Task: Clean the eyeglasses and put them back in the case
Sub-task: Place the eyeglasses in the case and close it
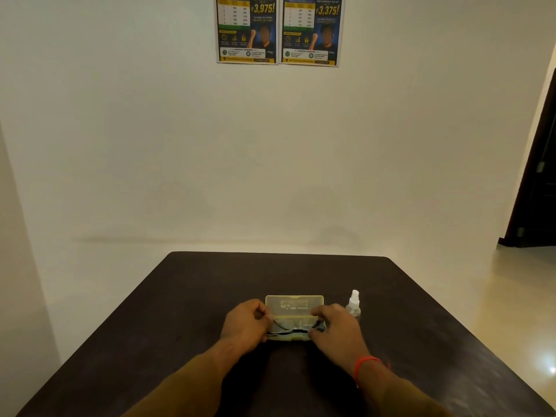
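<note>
A pale yellow translucent eyeglass case (294, 307) stands open in the middle of the dark table, its lid tilted up toward the far side. Dark-framed eyeglasses (293, 329) lie in its lower half, over something grey. My left hand (245, 325) grips the left end of the glasses at the case, fingers curled. My right hand (334, 328) grips the right end the same way. Both hands hide the ends of the case and the frame's temples.
A small clear spray bottle (353, 305) with a white nozzle stands just right of the case, close to my right hand. The dark table (180, 311) has rounded far corners. Two posters (278, 28) hang on the wall ahead; a dark doorway (538, 182) is at right.
</note>
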